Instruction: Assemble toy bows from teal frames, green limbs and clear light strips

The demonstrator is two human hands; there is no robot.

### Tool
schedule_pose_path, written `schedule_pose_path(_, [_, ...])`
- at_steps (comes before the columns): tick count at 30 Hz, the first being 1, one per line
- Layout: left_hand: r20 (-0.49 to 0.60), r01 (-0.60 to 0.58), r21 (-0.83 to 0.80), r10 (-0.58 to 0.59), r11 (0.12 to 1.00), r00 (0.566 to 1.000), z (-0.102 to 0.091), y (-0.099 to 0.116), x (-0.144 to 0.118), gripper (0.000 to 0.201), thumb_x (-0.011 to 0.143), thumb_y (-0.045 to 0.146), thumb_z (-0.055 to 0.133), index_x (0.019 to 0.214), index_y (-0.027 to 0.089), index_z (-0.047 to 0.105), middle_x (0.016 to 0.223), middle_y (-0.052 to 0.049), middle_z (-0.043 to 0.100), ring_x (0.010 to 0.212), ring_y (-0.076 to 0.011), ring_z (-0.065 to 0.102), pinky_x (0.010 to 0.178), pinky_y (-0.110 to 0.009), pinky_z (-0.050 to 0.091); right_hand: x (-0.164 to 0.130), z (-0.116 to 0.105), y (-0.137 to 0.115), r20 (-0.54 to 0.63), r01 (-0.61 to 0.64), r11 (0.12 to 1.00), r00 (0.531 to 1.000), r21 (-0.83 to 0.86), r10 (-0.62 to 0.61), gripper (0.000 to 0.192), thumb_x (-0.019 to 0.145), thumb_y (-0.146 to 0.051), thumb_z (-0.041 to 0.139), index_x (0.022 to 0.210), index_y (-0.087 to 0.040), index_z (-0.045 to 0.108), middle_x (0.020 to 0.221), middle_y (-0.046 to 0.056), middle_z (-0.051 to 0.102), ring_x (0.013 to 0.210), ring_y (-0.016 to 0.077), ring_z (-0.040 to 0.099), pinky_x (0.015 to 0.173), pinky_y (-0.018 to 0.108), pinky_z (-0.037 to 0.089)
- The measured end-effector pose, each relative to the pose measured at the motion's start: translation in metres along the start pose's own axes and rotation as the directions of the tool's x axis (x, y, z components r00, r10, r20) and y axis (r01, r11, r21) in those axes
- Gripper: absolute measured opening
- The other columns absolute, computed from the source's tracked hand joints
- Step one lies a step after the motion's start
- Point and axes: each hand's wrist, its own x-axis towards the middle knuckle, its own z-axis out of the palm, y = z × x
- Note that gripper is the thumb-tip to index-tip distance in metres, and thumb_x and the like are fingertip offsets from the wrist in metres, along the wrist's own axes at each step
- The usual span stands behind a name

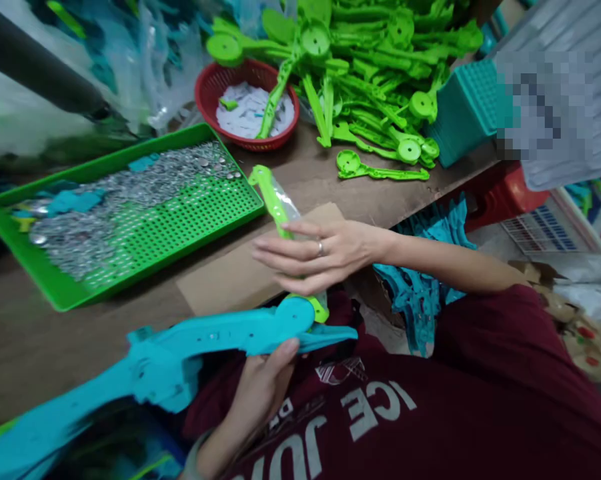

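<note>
My left hand (267, 380) is closed around the end of a long blue plastic part (205, 333), with the thumb on top near its round disc. The part stretches off to the lower left. My right hand (325, 257), with a ring on one finger, lies over a slim lime-green plastic piece (265, 183) with clear film along it. Its fingers wrap across the middle of that piece, hiding it there. The lower end of the green piece shows just behind the blue disc; whether the two touch, I cannot tell. Under my right hand lies a strip of brown cardboard (220, 283).
A green perforated tray (180, 227) holds many small metal pieces. Behind it stands a red basket (215, 127) of white slips. Lime-green parts (380, 87) are heaped at the back beside a teal basket (470, 107). Blue parts (415, 300) lie below the table's right edge.
</note>
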Motion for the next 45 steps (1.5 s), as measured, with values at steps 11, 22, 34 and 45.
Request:
schedule_pose_path(11, [0.039,-0.112,0.078,0.109,0.991,0.993,0.002,0.009,0.003,0.067,0.069,0.074,0.074,0.114,0.024,0.073,0.109,-0.01,0.077,0.113,-0.0349,0.068,0.104,-0.055,0.054,-0.021,0.058,-0.128,-0.6,-0.16,0.786,0.561,0.598,0.571,0.035,0.083,-0.02,0.061,0.117,-0.018,0.056,0.103,0.01,0.076,0.095,0.0189,0.072,0.078,0.036,0.06])
schedule_pose_path(22, [0.101,-0.114,0.217,0.094,0.969,0.99,0.004,0.01,0.009,0.066,0.073,0.082,0.063,0.107,0.026,0.074,0.108,-0.009,0.077,0.112,-0.0352,0.068,0.095,-0.053,0.059,-0.011,0.074,-0.142,-0.443,-0.218,0.608,0.509,0.763,0.738,0.041,0.086,-0.03,0.061,0.125,-0.025,0.048,0.11,0.007,0.074,0.102,0.0198,0.071,0.089,0.043,0.055])
schedule_pose_path(34, [-0.002,-0.063,-0.054,0.063,0.997,0.998,0.007,0.008,0.013,0.054,0.068,0.064,0.083,0.103,0.025,0.075,0.108,-0.007,0.078,0.109,-0.0333,0.07,0.099,-0.049,0.058,-0.009,0.092,-0.14,-0.332,-0.116,0.453,0.526,0.884,0.783,0.051,0.08,-0.027,0.061,0.129,-0.022,0.048,0.119,0.008,0.063,0.11,0.0207,0.059,0.096,0.041,0.049])
schedule_pose_path(45, [-0.222,0.028,-0.292,-0.096,0.956,0.97,0.006,0.022,0.012,0.042,0.052,0.041,0.098,0.08,0.02,0.077,0.082,-0.001,0.079,0.076,-0.0168,0.074,0.066,-0.023,0.064,-0.031,0.033,-0.067,-0.525,-0.526,0.85,0.718,0.019,0.457,0.05,0.084,-0.011,0.058,0.133,-0.018,0.055,0.13,0.011,0.061,0.119,0.0254,0.054,0.095,0.041,0.048])
